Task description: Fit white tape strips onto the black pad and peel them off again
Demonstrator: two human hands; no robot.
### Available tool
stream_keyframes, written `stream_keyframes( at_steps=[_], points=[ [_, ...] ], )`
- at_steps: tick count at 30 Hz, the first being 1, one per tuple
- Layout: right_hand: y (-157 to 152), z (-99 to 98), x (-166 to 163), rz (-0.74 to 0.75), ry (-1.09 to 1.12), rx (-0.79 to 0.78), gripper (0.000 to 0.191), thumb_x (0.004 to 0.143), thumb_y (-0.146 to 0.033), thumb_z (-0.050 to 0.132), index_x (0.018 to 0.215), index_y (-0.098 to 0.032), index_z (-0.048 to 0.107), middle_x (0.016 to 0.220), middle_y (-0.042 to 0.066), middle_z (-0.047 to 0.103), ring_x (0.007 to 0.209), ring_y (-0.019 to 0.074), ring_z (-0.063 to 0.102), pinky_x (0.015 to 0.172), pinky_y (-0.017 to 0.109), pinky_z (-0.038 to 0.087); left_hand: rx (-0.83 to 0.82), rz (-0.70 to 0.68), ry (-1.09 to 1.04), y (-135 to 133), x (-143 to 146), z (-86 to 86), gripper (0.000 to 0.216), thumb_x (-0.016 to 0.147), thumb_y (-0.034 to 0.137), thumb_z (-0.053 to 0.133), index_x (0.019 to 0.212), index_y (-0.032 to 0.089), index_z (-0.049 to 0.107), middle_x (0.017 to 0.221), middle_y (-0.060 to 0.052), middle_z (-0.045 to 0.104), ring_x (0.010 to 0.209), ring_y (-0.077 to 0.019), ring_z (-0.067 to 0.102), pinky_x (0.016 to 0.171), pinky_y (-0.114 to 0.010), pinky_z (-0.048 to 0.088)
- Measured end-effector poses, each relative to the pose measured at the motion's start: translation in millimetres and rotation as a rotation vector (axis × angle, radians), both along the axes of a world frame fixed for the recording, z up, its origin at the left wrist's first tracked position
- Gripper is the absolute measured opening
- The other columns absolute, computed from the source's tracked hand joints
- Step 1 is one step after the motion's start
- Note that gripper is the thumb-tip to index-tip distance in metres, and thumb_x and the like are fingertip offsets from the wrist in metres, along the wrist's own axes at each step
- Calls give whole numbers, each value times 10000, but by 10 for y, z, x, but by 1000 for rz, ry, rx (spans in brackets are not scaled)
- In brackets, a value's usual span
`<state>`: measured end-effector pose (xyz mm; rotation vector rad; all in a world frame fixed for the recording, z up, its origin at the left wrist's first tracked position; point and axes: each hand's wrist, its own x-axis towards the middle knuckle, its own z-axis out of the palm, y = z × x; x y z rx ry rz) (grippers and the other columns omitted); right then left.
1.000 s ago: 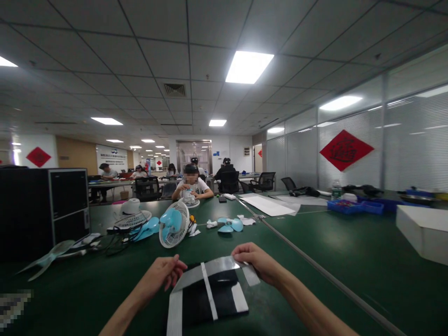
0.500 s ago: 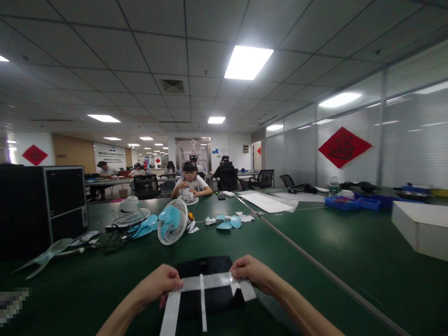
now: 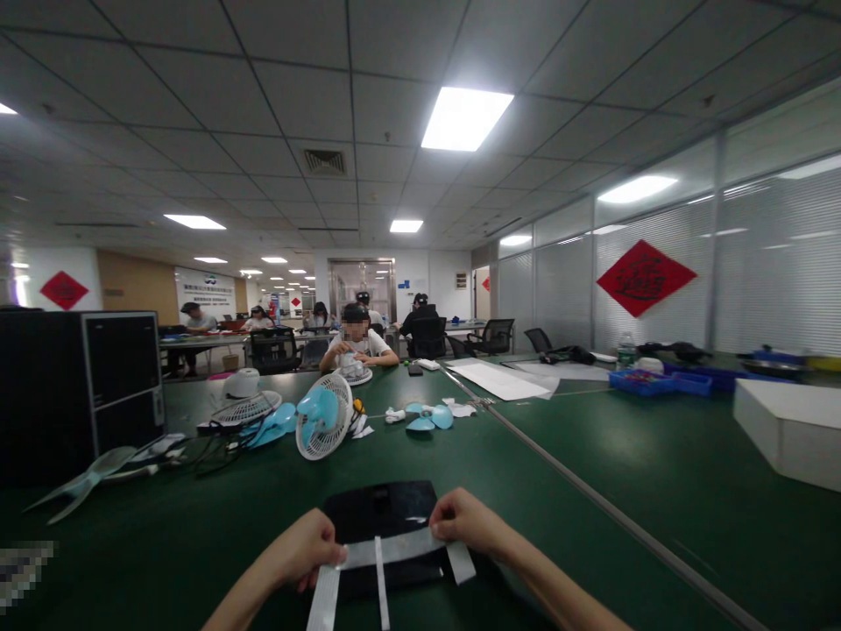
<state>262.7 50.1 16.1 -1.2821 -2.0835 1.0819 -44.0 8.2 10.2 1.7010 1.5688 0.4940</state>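
My left hand [image 3: 313, 550] pinches one end of a flat white strip [image 3: 394, 549], thumb over fingers. My right hand [image 3: 464, 519] pinches the same strip near its other end, and it is held taut between them. A loose piece hangs past my right fingers, and a striped length drops from my left hand toward the lower edge. A narrow white strip [image 3: 382, 587] runs down across the middle. Beneath the strips lies a glossy black flat panel [image 3: 381, 506], partly covered by my hands. The strip's material cannot be told.
Beyond my hands are a blue-bladed fan [image 3: 324, 415], a loose blue fan blade [image 3: 428, 416] and another fan base [image 3: 246, 399]. A black computer case [image 3: 124, 377] stands left; a white box [image 3: 788, 429] is at right. A person sits opposite, handling a white fan part.
Both hands and the taut strip have come slightly lower and nearer, showing more of the black panel's far part. The hanging right end has swung to the left and down.
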Motion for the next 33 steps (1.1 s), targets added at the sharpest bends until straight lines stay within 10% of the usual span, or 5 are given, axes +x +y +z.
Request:
stream_keyframes(
  at_steps=[33],
  points=[
    [-24, -46, -22, -4, -162, 192, 169, 711, -168, 584, 829, -148, 703, 769, 19, 686, 686, 130, 600, 577, 198, 416, 49, -19, 156, -116, 109, 188, 253, 676, 413, 567, 653, 162, 570, 625, 18, 546, 611, -145, 523, 546, -240, 349]
  ],
)
